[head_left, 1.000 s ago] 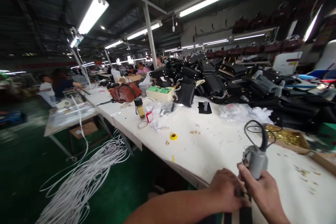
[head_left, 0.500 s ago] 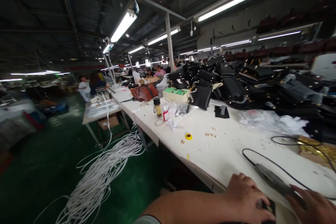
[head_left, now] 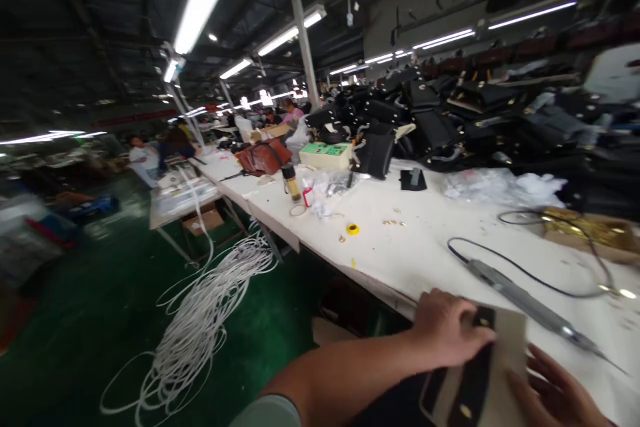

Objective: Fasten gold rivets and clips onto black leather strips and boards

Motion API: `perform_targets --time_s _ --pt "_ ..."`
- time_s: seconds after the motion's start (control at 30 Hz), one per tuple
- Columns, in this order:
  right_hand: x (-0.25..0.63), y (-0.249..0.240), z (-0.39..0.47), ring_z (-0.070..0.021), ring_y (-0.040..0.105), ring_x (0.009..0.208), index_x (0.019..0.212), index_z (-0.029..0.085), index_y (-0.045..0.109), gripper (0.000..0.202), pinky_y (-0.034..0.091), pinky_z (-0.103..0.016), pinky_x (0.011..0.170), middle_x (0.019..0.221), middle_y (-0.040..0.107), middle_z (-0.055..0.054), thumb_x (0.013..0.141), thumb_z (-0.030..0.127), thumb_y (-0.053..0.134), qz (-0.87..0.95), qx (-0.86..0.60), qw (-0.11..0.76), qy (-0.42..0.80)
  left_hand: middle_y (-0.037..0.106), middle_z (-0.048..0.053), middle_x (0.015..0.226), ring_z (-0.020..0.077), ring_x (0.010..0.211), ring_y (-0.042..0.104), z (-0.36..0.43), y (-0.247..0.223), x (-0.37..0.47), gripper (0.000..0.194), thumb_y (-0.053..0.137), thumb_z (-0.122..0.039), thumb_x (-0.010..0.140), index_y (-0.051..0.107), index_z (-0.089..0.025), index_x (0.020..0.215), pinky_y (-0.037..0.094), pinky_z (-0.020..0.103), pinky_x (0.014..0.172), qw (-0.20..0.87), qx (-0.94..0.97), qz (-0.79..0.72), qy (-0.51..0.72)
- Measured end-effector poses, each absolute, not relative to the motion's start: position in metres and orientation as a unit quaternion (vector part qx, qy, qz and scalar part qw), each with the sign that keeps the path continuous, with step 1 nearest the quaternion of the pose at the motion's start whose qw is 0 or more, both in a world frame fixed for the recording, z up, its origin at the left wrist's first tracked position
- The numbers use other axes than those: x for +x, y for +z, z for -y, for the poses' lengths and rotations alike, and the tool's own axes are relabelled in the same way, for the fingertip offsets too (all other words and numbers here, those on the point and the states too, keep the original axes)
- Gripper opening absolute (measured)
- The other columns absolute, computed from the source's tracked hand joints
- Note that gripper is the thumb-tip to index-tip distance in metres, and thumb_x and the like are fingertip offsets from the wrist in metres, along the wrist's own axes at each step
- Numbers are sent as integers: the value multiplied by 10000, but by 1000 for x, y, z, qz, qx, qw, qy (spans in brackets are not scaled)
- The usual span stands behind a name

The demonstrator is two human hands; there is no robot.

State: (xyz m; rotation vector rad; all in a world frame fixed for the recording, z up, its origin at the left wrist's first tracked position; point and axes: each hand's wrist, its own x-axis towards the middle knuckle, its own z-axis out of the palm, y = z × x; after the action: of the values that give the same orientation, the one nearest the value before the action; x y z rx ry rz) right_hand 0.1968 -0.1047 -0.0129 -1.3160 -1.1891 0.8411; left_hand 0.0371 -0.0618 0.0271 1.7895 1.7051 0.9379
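At the table's near edge, my left hand (head_left: 447, 330) pinches the upper part of a black handbag with beige lining (head_left: 507, 347). Its thumb presses on a black strip that carries gold-coloured fittings. My right hand (head_left: 555, 390) grips the bag's right side, thumb over the beige face and fingers along the edge. The bag's lower part runs out of the picture. Just beyond the hands, a grey corded electric screwdriver (head_left: 523, 300) lies on the white table (head_left: 385, 263), its thin tip pointing right.
Black bags (head_left: 440, 123) are heaped at the back right, behind clear plastic wrap (head_left: 500, 187). A box of gold-coloured parts (head_left: 590, 230) sits at right. Yellow tape (head_left: 353, 229), a bottle (head_left: 291, 183) and a control box (head_left: 326, 155) stand farther off. White tubing (head_left: 200, 333) covers the floor at left.
Both hands have come farther into view with the bag, now raised and showing its beige side and black strip. The screwdriver is fully uncovered. The view has shifted slightly.
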Motion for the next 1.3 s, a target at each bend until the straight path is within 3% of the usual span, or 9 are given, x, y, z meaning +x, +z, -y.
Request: perform_targets --time_s 0.07,0.13,0.23,0.33,0.5,0.63,0.87,1.17,1.3 --pt "185 11 118 -286 751 744 1208 251 710 431 650 -413 626 928 767 -90 856 500 706 573 -531 530 332 757 116 1143 303 1101 668 82 46 37 416 669 -530 868 755 -215 1126 492 428 995 333 568 -611 440" --pt "172 31 123 -259 740 911 1128 230 724 249 638 -408 822 1044 756 -101 947 362 615 654 -477 528 256 734 99 1234 269 1136 659 96 60 31 467 564 -536 949 693 -208 1256 489 386 1013 444 524 -525 504" --pt "154 46 128 -230 726 1001 1136 242 715 264 617 -379 865 1110 739 -95 968 151 533 748 -400 492 198 758 84 1097 245 1042 669 108 66 19 462 619 -569 926 725 -166 1123 496 337 958 519 453 -490 535" --pt "145 55 141 -239 727 1012 1164 229 707 295 620 -394 867 1126 745 -99 942 94 567 780 -382 458 189 760 67 937 225 923 677 117 63 15 477 686 -599 875 746 -139 986 505 305 851 562 341 -529 537" --pt "162 80 154 -206 736 948 1149 236 710 262 616 -328 837 1054 755 -67 928 111 645 756 -352 470 287 777 71 970 226 978 685 119 64 16 433 727 -547 866 770 -127 964 503 308 904 566 284 -529 565" --pt "187 87 137 -188 696 823 1083 226 728 156 576 -318 740 951 729 -53 941 187 676 696 -455 494 254 787 83 1016 242 1013 694 115 71 22 393 759 -494 852 779 -124 982 509 336 952 587 279 -486 585" --pt "199 80 114 -163 637 747 1069 209 745 169 536 -304 676 943 710 -53 931 299 712 680 -514 456 255 782 99 1043 248 945 699 124 85 33 471 624 -514 958 758 -103 1145 526 331 873 600 383 -482 511" --pt "192 85 113 -136 565 582 848 175 708 239 465 -253 532 719 676 -16 846 405 773 571 -564 447 396 774 66 968 225 899 672 123 82 35 463 570 -527 983 767 -122 1092 505 289 834 567 420 -520 482" --pt "192 78 114 -143 587 615 848 182 727 231 483 -263 570 747 703 -17 827 400 801 550 -555 469 412 764 58 963 224 912 658 121 79 36 452 574 -529 979 765 -133 1082 496 284 851 567 422 -520 480"
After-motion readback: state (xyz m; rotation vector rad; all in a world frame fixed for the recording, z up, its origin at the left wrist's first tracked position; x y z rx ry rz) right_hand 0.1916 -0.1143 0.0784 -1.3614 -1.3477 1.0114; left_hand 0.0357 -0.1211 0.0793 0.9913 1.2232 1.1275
